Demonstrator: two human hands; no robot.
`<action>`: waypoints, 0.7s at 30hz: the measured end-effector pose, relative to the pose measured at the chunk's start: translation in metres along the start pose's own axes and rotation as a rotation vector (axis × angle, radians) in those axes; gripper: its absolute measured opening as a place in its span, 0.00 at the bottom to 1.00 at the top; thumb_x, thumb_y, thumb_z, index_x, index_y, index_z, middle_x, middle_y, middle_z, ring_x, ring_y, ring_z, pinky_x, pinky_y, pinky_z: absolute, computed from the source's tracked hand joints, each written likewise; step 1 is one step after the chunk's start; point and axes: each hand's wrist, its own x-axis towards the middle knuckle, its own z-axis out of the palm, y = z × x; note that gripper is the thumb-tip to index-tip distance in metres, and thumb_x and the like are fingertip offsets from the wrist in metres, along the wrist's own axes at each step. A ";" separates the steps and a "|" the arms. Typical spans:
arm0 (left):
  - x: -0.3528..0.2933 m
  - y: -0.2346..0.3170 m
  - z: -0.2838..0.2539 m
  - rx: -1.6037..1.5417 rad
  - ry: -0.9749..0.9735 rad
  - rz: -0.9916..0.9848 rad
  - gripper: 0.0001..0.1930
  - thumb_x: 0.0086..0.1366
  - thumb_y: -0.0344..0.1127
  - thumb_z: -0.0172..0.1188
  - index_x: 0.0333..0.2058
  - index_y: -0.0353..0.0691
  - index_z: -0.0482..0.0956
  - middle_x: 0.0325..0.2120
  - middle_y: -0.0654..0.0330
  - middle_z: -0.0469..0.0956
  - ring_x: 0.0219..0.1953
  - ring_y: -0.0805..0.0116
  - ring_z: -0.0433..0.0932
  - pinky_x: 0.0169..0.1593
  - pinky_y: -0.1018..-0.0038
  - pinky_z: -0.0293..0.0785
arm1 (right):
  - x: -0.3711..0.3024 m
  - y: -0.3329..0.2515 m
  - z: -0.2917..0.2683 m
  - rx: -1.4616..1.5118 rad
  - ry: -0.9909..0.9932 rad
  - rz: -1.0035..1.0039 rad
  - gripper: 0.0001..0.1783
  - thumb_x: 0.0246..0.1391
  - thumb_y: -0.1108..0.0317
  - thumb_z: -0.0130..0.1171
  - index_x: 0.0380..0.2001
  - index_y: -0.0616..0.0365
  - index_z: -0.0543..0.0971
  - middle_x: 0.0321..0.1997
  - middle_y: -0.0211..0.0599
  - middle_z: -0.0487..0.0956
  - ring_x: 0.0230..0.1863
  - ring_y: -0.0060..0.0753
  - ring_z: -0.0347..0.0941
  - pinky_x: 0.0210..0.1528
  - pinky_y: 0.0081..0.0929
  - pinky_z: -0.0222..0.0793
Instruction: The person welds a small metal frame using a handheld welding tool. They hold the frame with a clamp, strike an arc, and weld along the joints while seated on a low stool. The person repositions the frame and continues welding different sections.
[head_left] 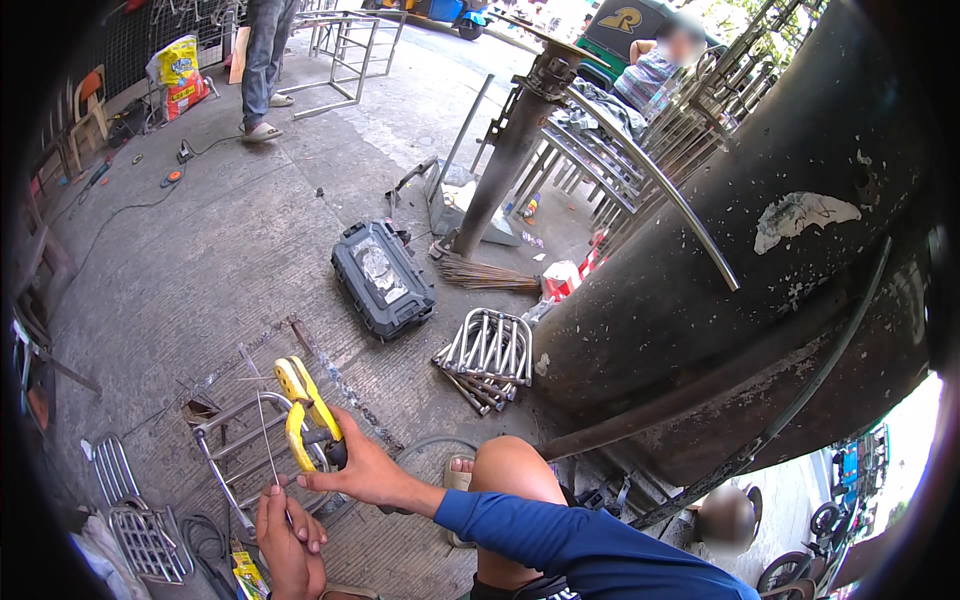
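My right hand (370,470) is wrapped round a yellow and black welding electrode holder (315,400), its yellow jaws pointing up and away from me. My left hand (285,545) pinches the lower end of a thin welding rod (268,440), which stands nearly upright just left of the holder. Whether the rod touches the holder, I cannot tell. Below and beyond both hands, a tubular metal frame (215,455) lies on the concrete, partly covered by the holder and my hands.
A dark toolbox (383,278) sits ahead, with stacked bent tubes (488,350) to its right. A large dark cylinder (740,250) leans across the right side. Metal grilles (150,535) and coiled cable (205,540) lie at lower left. A person (265,70) stands farther off near a yellow-red bag (180,75).
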 end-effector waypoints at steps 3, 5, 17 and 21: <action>0.000 0.000 -0.001 -0.004 -0.003 -0.002 0.15 0.85 0.43 0.47 0.57 0.39 0.72 0.16 0.70 0.59 0.12 0.77 0.59 0.20 0.74 0.64 | 0.001 0.000 0.001 -0.013 0.000 0.003 0.69 0.49 0.43 0.81 0.79 0.63 0.48 0.69 0.68 0.73 0.70 0.63 0.73 0.72 0.44 0.67; 0.000 0.000 -0.001 -0.006 0.001 -0.003 0.15 0.85 0.43 0.47 0.57 0.39 0.72 0.16 0.70 0.59 0.12 0.77 0.59 0.20 0.74 0.64 | 0.001 0.001 0.002 0.005 -0.003 0.009 0.69 0.49 0.43 0.81 0.79 0.63 0.48 0.68 0.67 0.73 0.69 0.63 0.73 0.72 0.44 0.68; 0.001 0.004 -0.001 -0.005 0.014 -0.003 0.17 0.84 0.45 0.49 0.58 0.37 0.73 0.15 0.70 0.59 0.12 0.78 0.59 0.20 0.75 0.64 | 0.001 0.004 0.002 -0.006 -0.005 -0.007 0.69 0.49 0.42 0.81 0.79 0.62 0.48 0.68 0.67 0.74 0.69 0.63 0.74 0.71 0.43 0.69; 0.002 0.003 -0.001 0.005 0.027 0.006 0.17 0.84 0.45 0.49 0.58 0.37 0.73 0.15 0.70 0.59 0.12 0.78 0.60 0.20 0.75 0.64 | 0.001 0.004 0.001 -0.015 -0.002 -0.017 0.69 0.49 0.42 0.81 0.79 0.63 0.48 0.67 0.67 0.74 0.68 0.63 0.75 0.71 0.43 0.69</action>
